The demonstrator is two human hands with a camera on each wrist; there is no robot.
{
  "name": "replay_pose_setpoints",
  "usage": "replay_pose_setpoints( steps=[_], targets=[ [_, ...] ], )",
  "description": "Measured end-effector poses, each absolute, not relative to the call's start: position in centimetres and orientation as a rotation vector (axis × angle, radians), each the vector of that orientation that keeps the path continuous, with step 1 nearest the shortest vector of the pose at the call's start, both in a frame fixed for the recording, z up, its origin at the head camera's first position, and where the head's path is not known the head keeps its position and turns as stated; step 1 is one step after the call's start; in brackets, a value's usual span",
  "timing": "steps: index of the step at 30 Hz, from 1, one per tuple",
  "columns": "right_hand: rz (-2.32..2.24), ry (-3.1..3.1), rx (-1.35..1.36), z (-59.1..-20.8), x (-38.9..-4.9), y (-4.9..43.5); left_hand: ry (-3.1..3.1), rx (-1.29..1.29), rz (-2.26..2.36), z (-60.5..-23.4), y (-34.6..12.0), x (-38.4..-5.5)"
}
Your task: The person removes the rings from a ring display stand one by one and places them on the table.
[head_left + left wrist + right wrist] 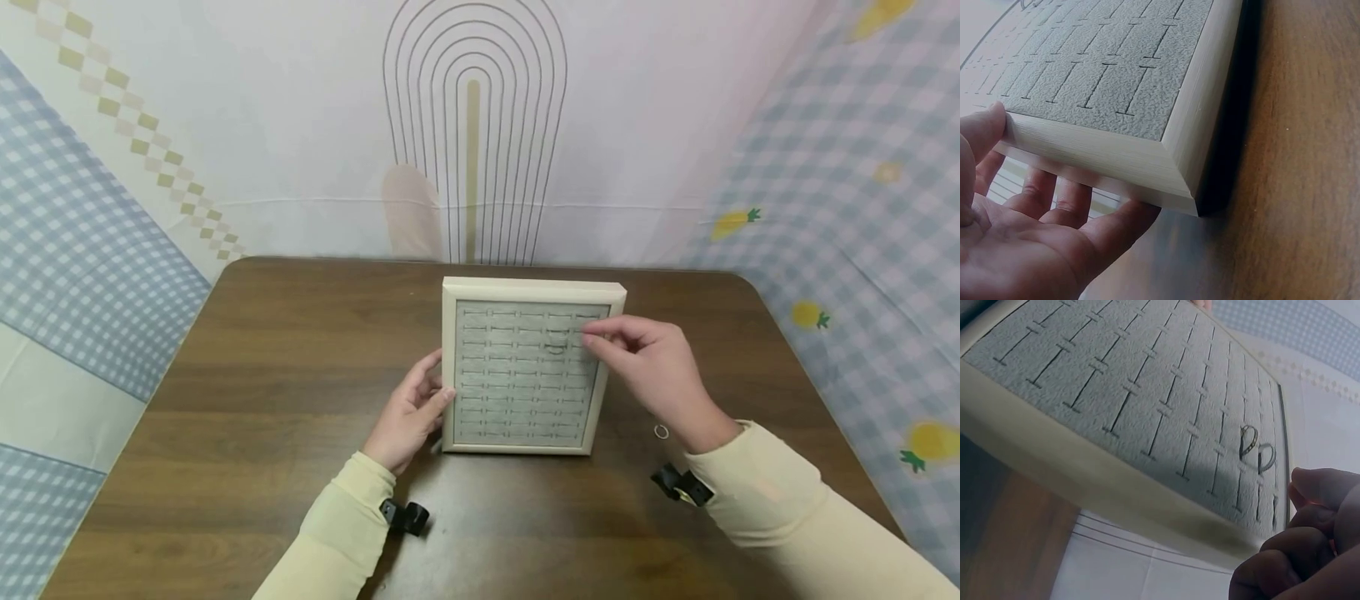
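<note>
A ring display board (525, 375) with a pale wooden frame and grey slotted fabric stands tilted on the table. My left hand (408, 417) grips its left edge, thumb on the front and fingers behind, as the left wrist view shows. Two rings, a gold-toned ring (1249, 440) and a silvery ring (1266, 457), sit in slots near the upper right. My right hand (648, 358) has thumb and forefinger together at the board's upper right slots; I cannot tell whether anything small is between these fingertips. A loose ring (661, 431) lies on the table below the right hand.
The brown wooden table (262, 433) reaches back to a white patterned cloth (315, 125). Blue checked cloth (847, 208) hangs on the right, with more on the left. A black wrist camera (405, 517) is strapped on the left sleeve, another (681, 485) on the right.
</note>
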State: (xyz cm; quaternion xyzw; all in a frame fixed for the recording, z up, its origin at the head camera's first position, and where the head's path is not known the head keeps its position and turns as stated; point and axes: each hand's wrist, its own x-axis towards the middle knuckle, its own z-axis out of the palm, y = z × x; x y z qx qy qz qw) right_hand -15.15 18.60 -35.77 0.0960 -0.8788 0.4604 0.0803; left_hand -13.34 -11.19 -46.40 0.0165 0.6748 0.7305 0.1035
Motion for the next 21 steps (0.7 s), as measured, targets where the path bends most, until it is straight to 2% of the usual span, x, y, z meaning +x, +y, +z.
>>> replay_pose_setpoints(
  steps=[21],
  targets=[
    [1.195,-2.76,0.391,-36.0,-15.9,16.0,1.998,0.063,2.163,-46.4,-11.2,-13.3]
  ],
)
